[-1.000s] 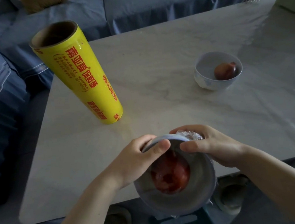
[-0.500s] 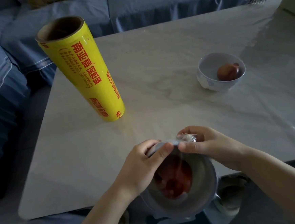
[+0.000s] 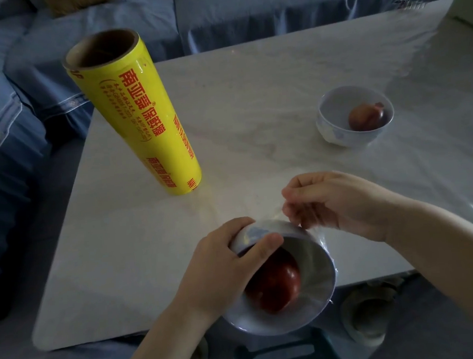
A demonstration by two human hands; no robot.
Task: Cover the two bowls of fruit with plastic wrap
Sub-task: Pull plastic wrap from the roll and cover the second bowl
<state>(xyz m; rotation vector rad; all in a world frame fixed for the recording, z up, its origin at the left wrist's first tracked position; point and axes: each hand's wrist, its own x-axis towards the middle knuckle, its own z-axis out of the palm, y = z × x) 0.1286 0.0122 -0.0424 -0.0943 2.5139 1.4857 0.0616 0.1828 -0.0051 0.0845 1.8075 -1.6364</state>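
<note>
Wrapping near bowl (image 3: 321, 260): left hand (image 3: 222, 268) grips its rim, right hand (image 3: 336, 202) pinches plastic wrap (image 3: 323, 240) just beyond. Next, likely: stretch taut, seal

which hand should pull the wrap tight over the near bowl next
Right, probably. The right hand pinches the plastic wrap just past the far rim, so it can stretch and tuck the film. The left hand grips the near bowl and steadies it.

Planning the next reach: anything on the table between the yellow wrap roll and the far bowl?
Nothing. In the head view, the table is bare marble between the wrap roll and the far bowl.
</note>
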